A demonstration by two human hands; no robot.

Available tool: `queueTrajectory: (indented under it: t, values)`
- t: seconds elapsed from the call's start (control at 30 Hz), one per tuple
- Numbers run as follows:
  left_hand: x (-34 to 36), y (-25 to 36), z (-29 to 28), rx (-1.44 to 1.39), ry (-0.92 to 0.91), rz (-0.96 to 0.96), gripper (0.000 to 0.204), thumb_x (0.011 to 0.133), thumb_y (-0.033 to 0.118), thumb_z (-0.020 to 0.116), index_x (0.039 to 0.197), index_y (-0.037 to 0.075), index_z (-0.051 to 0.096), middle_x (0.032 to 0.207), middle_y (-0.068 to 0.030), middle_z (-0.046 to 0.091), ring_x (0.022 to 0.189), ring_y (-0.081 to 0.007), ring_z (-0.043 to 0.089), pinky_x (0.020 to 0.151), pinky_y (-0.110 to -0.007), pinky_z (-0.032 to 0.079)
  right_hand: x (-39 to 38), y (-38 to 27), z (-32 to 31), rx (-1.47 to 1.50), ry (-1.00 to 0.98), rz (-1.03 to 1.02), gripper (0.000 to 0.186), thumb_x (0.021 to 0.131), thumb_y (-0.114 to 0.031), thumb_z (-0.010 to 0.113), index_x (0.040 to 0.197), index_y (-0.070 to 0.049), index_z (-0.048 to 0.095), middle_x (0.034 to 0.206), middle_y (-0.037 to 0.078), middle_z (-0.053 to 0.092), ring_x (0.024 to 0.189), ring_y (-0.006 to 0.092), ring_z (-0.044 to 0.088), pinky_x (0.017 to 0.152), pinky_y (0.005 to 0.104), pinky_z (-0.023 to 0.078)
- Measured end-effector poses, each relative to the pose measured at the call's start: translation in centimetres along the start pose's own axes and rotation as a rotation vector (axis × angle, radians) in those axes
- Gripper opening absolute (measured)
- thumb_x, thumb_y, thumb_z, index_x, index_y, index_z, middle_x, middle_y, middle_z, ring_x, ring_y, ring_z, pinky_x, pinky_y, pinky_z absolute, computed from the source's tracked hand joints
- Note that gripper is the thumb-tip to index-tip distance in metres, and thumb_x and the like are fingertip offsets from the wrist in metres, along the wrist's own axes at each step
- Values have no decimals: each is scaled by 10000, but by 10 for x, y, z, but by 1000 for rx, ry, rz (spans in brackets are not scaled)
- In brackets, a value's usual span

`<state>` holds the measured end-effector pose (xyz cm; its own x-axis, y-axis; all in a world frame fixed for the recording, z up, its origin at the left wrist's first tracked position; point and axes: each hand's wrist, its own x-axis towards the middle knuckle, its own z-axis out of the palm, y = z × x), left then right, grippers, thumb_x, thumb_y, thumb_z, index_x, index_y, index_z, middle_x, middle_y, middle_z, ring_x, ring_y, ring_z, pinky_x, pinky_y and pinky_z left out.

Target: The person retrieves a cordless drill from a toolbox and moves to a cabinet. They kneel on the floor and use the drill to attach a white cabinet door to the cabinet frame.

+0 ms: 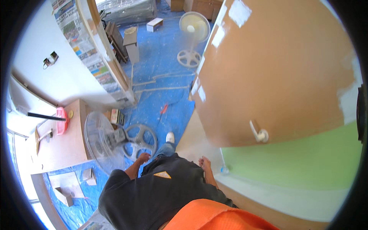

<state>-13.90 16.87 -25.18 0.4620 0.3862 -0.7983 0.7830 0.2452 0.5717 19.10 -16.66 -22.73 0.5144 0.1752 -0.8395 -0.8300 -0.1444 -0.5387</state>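
Observation:
My left hand hangs by my left hip, close to the base of a grey standing fan; its fingers look loosely apart and I see nothing in them. My right hand is held in front of my right side with the fingers curled in. Whether something small is inside them I cannot make out. I wear a dark shirt, and orange cloth fills the bottom of the view. One white shoe is on the blue floor sheet. The brown door with a lever handle stands to my right.
A white standing fan and a small white box are ahead. A red-handled tool lies on the sheet. On the left, a wooden surface bears a pink tray. Newspaper covers the wall beside the doorway.

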Motion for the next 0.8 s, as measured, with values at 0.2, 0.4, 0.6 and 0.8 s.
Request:
queueTrajectory:
  t: [0.2,0.4,0.6,0.8]
  values:
    - [83,120,-84,-168,201,209,296,855,166,479,1036,74,694,661,-74,613,545,-157,547,462,-341,419,59,-102,79,-259,-49,-94,267,915,-230,580,1111,-49,569,848,94,630,668,163,627,490,234,480]
    - [127,215,-141,-404,272,219,287,909,173,433,1054,55,652,622,0,529,513,-110,484,454,-276,377,104,-162,155,-429,-84,-71,183,922,-245,562,1015,-89,588,801,61,611,665,135,618,522,246,497]
    - [124,282,-166,-658,93,165,302,956,170,419,1188,60,576,714,27,535,551,-61,478,466,-214,377,148,-214,232,-682,-125,-28,148,898,-243,595,881,-100,626,762,22,596,655,137,581,533,332,465]
    - [173,395,-235,-911,-1,275,344,974,99,382,1295,47,494,737,19,515,568,-55,455,483,-188,373,232,-256,315,-677,-139,-54,167,846,-181,566,784,-41,634,661,70,603,518,169,558,421,309,405]
